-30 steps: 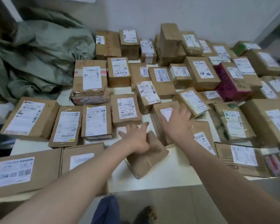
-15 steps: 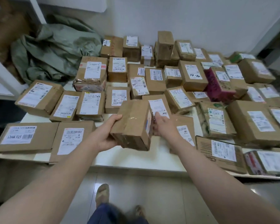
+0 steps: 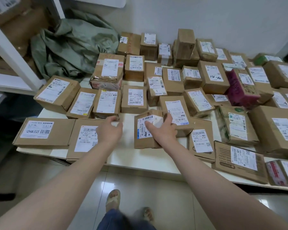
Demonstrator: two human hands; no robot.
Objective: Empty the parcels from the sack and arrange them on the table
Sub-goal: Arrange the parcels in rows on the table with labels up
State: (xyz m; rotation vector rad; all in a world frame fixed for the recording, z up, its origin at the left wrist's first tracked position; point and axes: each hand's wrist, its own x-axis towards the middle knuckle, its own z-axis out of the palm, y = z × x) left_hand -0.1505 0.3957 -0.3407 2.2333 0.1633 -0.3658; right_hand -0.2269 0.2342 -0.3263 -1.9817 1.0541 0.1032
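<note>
So the right hand [image 3: 163, 130] is gripping the small parcel [image 3: 140, 141], fingers curling over its far top edge and thumb lying across the label. It's holding it over the bare strip of the table [image 3: 128, 158] near the 6 o'clock edge. I can't tell if it's fully down yet. My guess is it's going label-up like the other parcels [image 3: 134, 98] so every sticker is readable. It's sitting right against the labelled box [image 3: 175, 112] at its 3 o'clock, probably to save space. The left hand [image 3: 111, 130] is hovering at the parcel's 9 o'clock, fingers loosely spread and holding nothing, maybe ready to nudge it square. The green sack [image 3: 70, 45] is lying crumpled out at 10 o'clock, so I reckon the emptying is mostly over.
</note>
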